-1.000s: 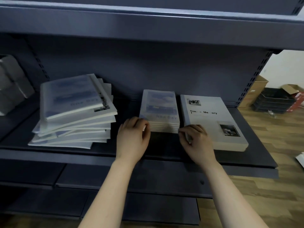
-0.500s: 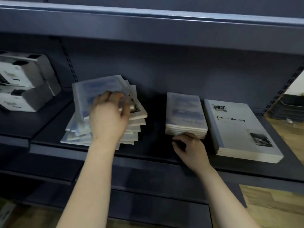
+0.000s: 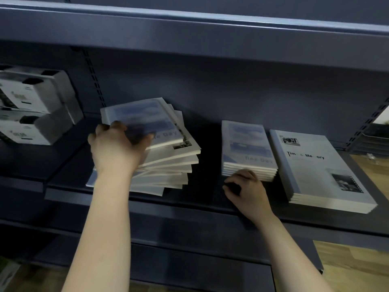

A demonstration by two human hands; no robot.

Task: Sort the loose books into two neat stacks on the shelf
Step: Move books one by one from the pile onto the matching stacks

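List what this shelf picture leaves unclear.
- The top book of the loose pile: head view, cover smeared by motion blur. The left hand gripping it hides its near-left corner.
- The large stack: head view, some title letters washed out.
- The right hand: head view, fingers curl under, so contact with the small stack is unclear.
- The white boxes: head view, cut by the left edge, print blurred.

I count three book piles on the shelf (image 3: 208, 192): one fanned heap (image 3: 168, 163), one blue stack (image 3: 246, 144), one grey stack (image 3: 315, 171). Boxes number two: upper box (image 3: 35, 91), lower box (image 3: 35, 128).
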